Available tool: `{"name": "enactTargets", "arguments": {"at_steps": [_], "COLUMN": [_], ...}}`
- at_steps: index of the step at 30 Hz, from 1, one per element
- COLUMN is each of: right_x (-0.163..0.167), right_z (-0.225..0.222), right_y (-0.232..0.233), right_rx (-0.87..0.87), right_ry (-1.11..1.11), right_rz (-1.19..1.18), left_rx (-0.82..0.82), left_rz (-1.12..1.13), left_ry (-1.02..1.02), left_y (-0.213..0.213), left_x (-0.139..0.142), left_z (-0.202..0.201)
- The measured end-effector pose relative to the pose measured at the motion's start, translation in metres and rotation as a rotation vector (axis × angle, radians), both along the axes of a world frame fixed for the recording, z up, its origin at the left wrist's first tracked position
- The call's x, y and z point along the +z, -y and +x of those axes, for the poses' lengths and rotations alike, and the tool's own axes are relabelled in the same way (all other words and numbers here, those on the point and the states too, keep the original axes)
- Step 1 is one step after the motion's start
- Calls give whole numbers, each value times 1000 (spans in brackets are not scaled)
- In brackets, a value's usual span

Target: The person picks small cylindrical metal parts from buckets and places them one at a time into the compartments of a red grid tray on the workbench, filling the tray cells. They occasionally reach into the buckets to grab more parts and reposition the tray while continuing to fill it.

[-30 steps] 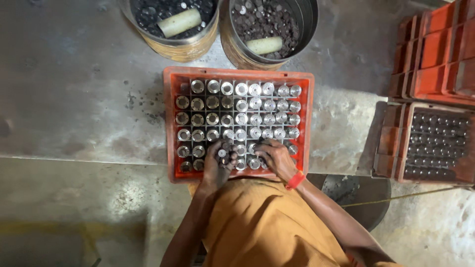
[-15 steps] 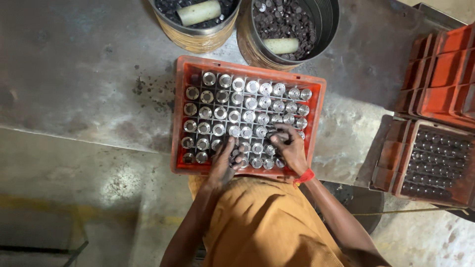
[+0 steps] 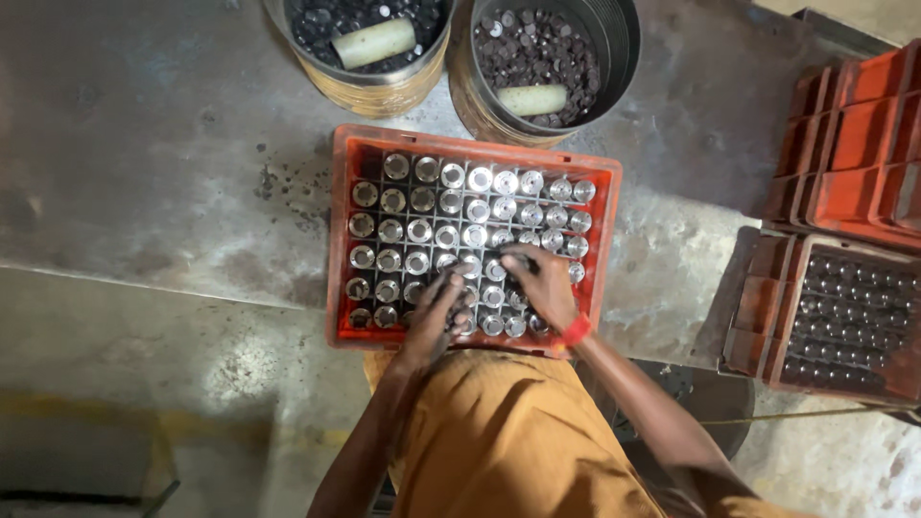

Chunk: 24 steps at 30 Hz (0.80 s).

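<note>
A: Where are your hands?

B: Both your hands are inside the red crate [image 3: 341, 240], at its near edge. Your left hand [image 3: 436, 312] lies palm down with the fingers curled onto the shiny metal cylinders [image 3: 422, 230] in the near rows. Your right hand [image 3: 542, 283] is just beside it, also palm down, fingers bent over the cylinders (a red band [image 3: 576, 329] is on this wrist).

A: Do the fingers hold something?

B: I cannot tell. The fingertips of both hands are hidden among the cylinders, so a grip is not visible. The hands touch the cylinders, this is sure.

A: What else is hard to see?

B: Your forearms come out from the orange garment [image 3: 508, 441], and the elbows are cut off. The two drums [image 3: 566, 96] behind the crate are cut by the top edge. The dark parts in the orange tray [image 3: 844, 317] at your right are too dim to make out.
</note>
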State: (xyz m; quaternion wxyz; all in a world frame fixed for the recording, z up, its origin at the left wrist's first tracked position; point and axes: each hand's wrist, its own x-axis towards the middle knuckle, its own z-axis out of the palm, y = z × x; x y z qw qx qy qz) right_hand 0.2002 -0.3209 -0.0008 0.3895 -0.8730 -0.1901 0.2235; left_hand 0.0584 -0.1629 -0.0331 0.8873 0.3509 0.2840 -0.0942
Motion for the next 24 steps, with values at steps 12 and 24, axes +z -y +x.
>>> {"name": "enactTargets", "arguments": {"at_steps": [12, 24], "right_x": [-3, 5], "right_z": [7, 29], "right_y": [2, -13], "right_rx": [-123, 11], "right_ry": [58, 143], "right_rz": [78, 58], "left_rx": [196, 157], "left_rz": [-277, -192], "left_ry": [-227, -9], "left_y": [5, 11], "left_x": [-10, -18], "left_z": [6, 2]}}
